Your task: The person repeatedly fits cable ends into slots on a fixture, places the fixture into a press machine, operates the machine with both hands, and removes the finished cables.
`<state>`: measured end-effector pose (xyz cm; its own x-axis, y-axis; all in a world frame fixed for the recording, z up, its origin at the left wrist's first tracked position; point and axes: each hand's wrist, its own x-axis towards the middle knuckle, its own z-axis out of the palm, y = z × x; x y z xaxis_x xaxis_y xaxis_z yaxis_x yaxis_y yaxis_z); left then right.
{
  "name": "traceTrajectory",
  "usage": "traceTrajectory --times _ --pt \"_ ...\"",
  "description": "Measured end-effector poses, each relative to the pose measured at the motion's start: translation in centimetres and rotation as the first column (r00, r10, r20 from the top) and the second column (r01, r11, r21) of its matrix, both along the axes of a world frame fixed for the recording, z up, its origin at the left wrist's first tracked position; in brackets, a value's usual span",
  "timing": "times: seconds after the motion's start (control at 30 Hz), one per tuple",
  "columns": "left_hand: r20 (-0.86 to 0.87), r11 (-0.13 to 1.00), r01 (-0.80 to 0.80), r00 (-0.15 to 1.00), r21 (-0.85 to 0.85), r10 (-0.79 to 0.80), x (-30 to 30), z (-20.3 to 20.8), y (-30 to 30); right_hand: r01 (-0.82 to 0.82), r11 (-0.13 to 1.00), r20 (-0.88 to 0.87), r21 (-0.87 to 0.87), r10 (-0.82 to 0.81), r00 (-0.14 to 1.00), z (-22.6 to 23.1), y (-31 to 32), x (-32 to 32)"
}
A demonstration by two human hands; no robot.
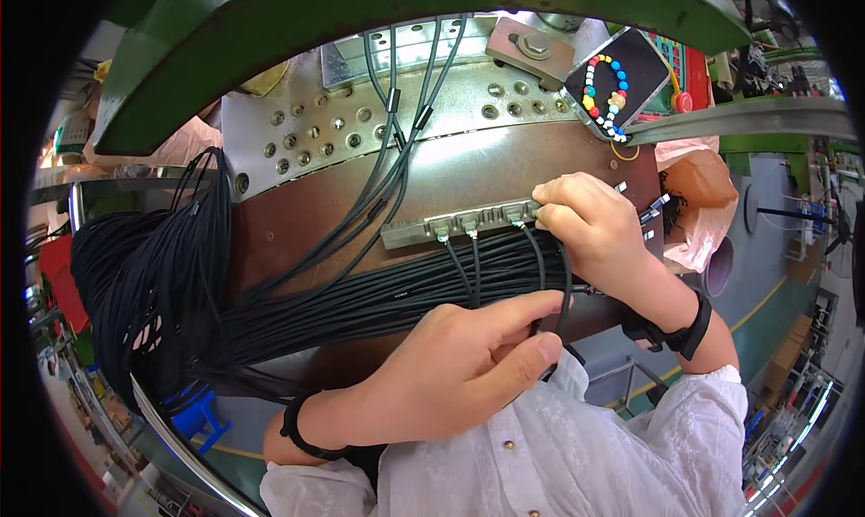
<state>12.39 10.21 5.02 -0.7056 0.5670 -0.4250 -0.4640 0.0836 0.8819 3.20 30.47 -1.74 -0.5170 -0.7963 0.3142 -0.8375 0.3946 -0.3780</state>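
Observation:
A long metal fixture bar [401,236] with slots lies across the brown work surface. Several black cables have their connector ends seated in it, one at a connector [515,218] near its right part. At the right end of the bar, the fingers of my right hand [599,233] are pinched on a cable end, which they mostly hide. A black cable [566,283] hangs from there toward my left hand [455,364], whose thumb and forefinger close around it. Beneath the bar runs a thick bundle of black cables [360,314], partly behind my left hand.
A large coil of black cables [149,274] drapes over the left edge. Beyond the bar are a metal plate with holes [306,134], a bolted clamp block [532,48] and a dark tablet-like slab [631,71] bearing a beaded bracelet [590,89]. A green machine frame [270,21] arches overhead.

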Motion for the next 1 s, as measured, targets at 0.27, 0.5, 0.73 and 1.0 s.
traceTrajectory --times 0.27,0.5,0.73,1.0 --pt "-0.443 0.617 -0.786 0.547 0.018 0.71 -8.7 -4.6 -6.5 0.086 0.968 0.038 0.237 -0.098 0.994 1.5 -0.1 0.3" --pt "0.164 0.753 -0.589 0.807 0.295 0.567 -12.1 -8.0 -3.1 0.18 0.971 0.487 -0.155 -0.083 0.869 2.4 -1.3 -6.1" --pt "0.223 0.734 -0.596 0.803 0.325 0.553 -10.7 -5.4 -3.5 0.607 0.794 0.48 0.022 -0.541 0.69 -0.2 -6.6 -18.2" --pt "0.378 0.677 -0.699 0.705 0.231 0.6 -4.1 -0.9 -2.5 0.361 0.929 0.622 0.082 -0.331 0.71 4.2 -7.8 -8.8"
